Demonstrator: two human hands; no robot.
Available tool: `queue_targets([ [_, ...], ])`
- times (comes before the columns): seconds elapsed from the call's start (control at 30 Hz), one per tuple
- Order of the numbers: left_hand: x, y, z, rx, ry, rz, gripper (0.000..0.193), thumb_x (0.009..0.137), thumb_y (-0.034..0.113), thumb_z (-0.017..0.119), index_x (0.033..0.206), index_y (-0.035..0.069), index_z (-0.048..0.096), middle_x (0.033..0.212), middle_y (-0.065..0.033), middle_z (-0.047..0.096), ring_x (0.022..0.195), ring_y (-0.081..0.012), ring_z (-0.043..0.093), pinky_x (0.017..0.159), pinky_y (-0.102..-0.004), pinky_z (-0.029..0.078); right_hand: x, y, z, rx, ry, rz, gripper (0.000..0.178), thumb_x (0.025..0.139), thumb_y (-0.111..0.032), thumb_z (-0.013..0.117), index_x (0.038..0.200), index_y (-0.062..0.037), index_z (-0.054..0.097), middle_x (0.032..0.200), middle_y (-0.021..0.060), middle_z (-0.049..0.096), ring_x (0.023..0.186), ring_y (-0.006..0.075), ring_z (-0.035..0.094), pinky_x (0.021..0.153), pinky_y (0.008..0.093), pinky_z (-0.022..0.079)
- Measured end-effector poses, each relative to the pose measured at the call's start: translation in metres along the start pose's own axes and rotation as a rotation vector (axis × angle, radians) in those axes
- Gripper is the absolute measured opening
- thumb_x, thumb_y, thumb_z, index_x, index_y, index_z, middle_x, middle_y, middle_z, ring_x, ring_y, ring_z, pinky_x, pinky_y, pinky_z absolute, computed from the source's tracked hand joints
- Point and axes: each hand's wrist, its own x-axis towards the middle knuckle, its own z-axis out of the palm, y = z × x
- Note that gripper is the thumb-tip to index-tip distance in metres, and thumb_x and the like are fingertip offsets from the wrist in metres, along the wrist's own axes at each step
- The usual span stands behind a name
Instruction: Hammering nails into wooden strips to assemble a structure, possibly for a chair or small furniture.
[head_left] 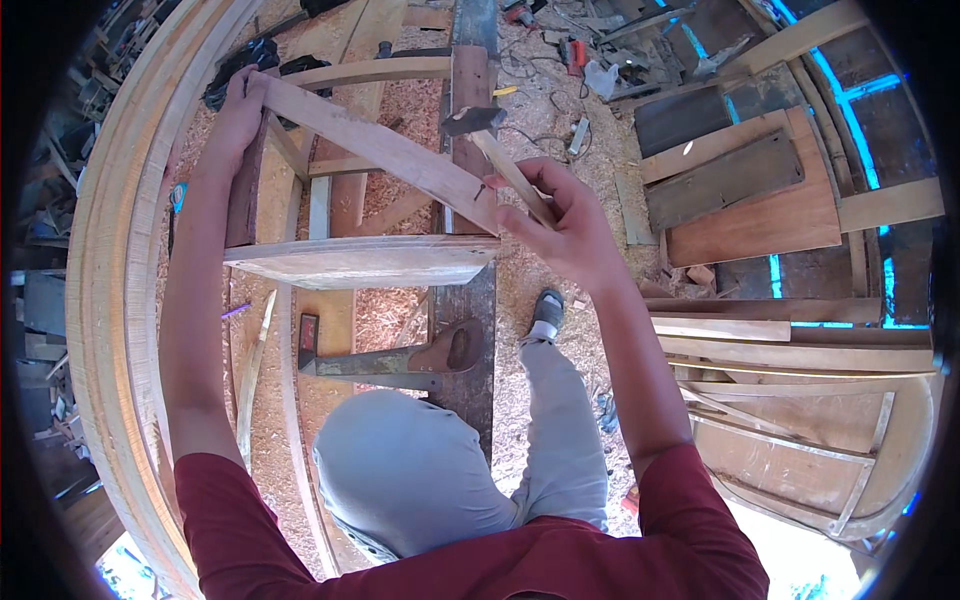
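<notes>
A rectangular wooden frame (372, 262) of boards stands in front of me. One light board (375, 140) runs slantwise across its top. At the far left corner my left hand (241, 108) is closed around that board's end. My right hand (568, 226) is closed on a hammer (515, 178), its wooden handle slanting up and left to a dark metal head. The right fingertips are beside the slanted board's near right end. A nail (481, 190) sticks out of the board there, next to those fingers.
A handsaw (445, 350) with a wooden handle lies between the frame and my knee. Wood shavings (522, 265) cover the floor. Stacked panels (740, 180) and long strips (770, 345) are at the right; a curved stack of boards (112, 230) rises at the left.
</notes>
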Motion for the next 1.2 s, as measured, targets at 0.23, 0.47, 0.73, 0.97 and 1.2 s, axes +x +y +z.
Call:
queue_targets([
  [0.23,-0.005,0.003,0.000,-0.036,-0.002,-0.020,0.056,0.111,0.044,0.048,0.157,0.012,0.042,0.145,-0.0190,0.059,0.136,-0.0288,0.055,0.115,-0.0370,0.039,-0.008,-0.007,-0.003,0.011,-0.063,0.009,0.045,0.084,-0.008,0.085,0.125,-0.0087,0.067,0.102,-0.0041,0.066,0.076,0.0022,0.051,0.064,0.0215,0.040],
  [0.47,-0.003,0.002,0.003,-0.002,-0.005,-0.031,0.059,0.111,0.046,0.047,0.159,0.014,0.040,0.147,-0.0199,0.059,0.137,-0.0305,0.054,0.116,-0.0384,0.039,-0.005,0.007,-0.002,0.141,-0.048,0.011,0.047,0.085,-0.003,0.086,0.127,-0.0052,0.064,0.116,0.0005,0.070,0.089,0.0040,0.057,0.076,0.0220,0.046],
  [0.73,0.014,-0.022,-0.001,0.009,-0.001,0.009,0.066,0.109,0.052,0.050,0.156,0.005,0.047,0.148,-0.0156,0.059,0.138,-0.0247,0.054,0.118,-0.0329,0.036,-0.008,0.014,0.005,0.194,-0.015,-0.047,0.046,0.089,-0.007,0.085,0.129,-0.0043,0.062,0.127,0.0048,0.070,0.105,0.0088,0.062,0.090,0.0254,0.049],
  [0.97,0.018,-0.030,-0.009,-0.040,-0.056,-0.030,0.056,0.109,0.048,0.052,0.147,0.006,0.059,0.139,-0.0133,0.066,0.129,-0.0231,0.060,0.112,-0.0331,0.041,-0.011,0.027,0.009,0.285,-0.030,-0.074,0.046,0.091,-0.004,0.081,0.131,-0.0032,0.059,0.136,0.0076,0.068,0.112,0.0111,0.064,0.095,0.0273,0.051],
  [1.2,-0.003,0.001,-0.003,-0.199,-0.066,-0.117,0.047,0.109,0.040,0.056,0.142,0.008,0.065,0.133,-0.0078,0.069,0.122,-0.0170,0.062,0.106,-0.0297,0.044,-0.020,0.028,0.018,0.325,0.116,-0.079,0.043,0.091,-0.003,0.082,0.128,-0.0025,0.059,0.130,0.0080,0.071,0.099,0.0074,0.063,0.085,0.0241,0.051],
])
